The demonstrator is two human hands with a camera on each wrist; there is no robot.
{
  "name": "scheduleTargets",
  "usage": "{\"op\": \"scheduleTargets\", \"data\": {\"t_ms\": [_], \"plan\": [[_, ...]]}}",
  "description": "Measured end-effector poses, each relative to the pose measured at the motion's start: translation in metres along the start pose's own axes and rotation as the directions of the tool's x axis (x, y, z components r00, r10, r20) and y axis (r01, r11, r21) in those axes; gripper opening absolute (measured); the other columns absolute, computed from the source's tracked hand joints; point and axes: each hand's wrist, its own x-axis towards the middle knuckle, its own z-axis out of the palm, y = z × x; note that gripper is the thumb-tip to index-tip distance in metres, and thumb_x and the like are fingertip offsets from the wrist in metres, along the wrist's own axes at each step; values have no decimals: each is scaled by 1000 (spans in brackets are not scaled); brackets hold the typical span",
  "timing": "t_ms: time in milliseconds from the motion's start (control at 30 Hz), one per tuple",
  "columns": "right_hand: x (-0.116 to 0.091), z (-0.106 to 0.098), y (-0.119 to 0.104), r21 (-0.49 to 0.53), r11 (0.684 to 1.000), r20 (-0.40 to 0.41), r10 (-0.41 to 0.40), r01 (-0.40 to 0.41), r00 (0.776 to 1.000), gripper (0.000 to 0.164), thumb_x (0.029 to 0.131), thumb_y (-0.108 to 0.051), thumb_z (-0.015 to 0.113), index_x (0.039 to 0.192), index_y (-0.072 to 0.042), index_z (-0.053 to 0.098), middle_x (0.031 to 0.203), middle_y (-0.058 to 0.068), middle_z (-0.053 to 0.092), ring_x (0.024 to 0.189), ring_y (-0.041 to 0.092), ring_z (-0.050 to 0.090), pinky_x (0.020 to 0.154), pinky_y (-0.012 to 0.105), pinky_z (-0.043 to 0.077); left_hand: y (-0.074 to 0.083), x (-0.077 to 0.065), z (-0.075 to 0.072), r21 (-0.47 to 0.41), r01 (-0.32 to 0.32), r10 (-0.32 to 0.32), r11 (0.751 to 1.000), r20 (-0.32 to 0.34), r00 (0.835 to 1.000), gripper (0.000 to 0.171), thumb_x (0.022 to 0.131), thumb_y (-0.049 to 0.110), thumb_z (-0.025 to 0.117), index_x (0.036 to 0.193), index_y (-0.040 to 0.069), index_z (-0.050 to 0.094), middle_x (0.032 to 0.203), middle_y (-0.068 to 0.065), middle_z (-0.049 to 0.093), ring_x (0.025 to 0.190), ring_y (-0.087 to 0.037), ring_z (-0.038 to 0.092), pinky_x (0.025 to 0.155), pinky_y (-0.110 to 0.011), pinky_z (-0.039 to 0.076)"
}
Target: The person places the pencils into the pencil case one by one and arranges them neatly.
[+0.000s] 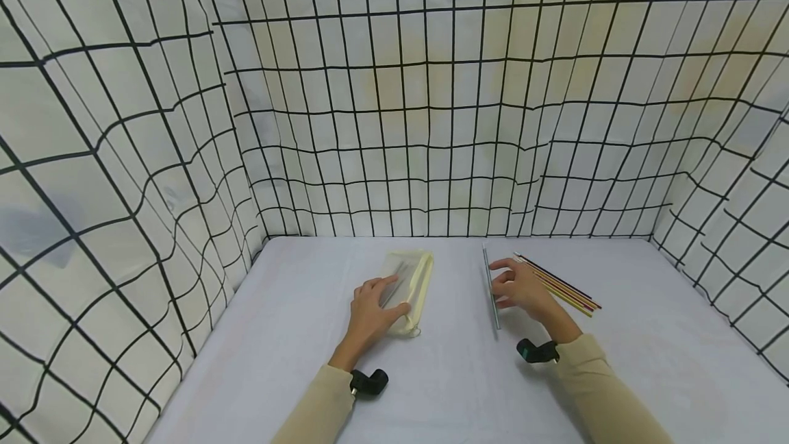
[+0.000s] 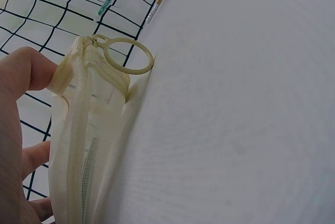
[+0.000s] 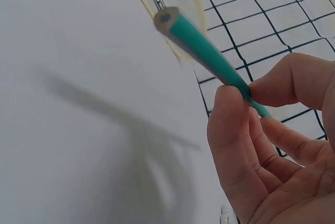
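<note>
My left hand [image 1: 370, 310] grips a see-through mesh zip pouch [image 1: 422, 279] with pale yellow trim, thumb at one side and fingers at the other. In the left wrist view, a ring-shaped zipper pull [image 2: 148, 68] hangs at the near end of the pouch. A slim patterned stick [image 2: 89, 177] shows through the mesh. To the right, my right hand [image 1: 524, 286] pinches a green pencil [image 3: 204, 51] between thumb and fingertips, tilted above the table and casting a shadow. Its unsharpened end faces the right wrist camera.
Several pencils [image 1: 557, 283] in dark, red and yellow tones lie side by side just right of my right hand. A white cloth covers the table [image 1: 444, 382]. Black grid netting over white sheets [image 1: 394, 108] rises at the back and both sides.
</note>
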Motion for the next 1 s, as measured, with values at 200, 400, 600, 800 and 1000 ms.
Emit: {"op": "scheduleTargets", "data": {"t_ms": [200,400,600,800,1000], "plan": [[0,17,-4,33,998,20,43,-44,999,46,93,-1,64,138,-1,52,101,14,63,83,21,65,72,36,62,0,0,-1,8,-3,3,1000,-3,1000,68,80,41,75,143,22,60,147,-13,51,136,-34,40,110,-62,33],[0,32,-8,61,995,34,76,-78,997,45,94,-2,64,138,-3,52,101,13,64,82,20,65,71,35,62,0,1,-1,11,-3,3,1000,-4,1000,67,80,42,74,144,23,60,148,-12,51,136,-34,40,110,-61,33],[3,46,-10,79,990,45,110,-113,993,45,92,-1,66,136,-4,54,101,13,64,81,20,65,70,34,62,1,1,0,8,-7,7,1000,-3,1000,68,80,43,75,144,23,60,148,-13,51,135,-34,41,109,-61,34],[5,63,-14,76,986,59,147,-151,987,47,89,-2,67,135,-6,55,103,13,65,80,20,65,68,33,61,1,0,0,10,-8,8,1000,-3,1000,67,81,42,75,143,22,60,147,-14,52,135,-35,41,108,-62,35],[9,75,-20,82,985,77,148,-154,986,47,89,-3,67,134,-7,56,104,13,65,80,20,65,69,32,61,-1,1,0,21,0,0,1000,-1,1000,68,81,43,75,144,23,60,148,-13,51,135,-35,41,108,-61,35]]}}
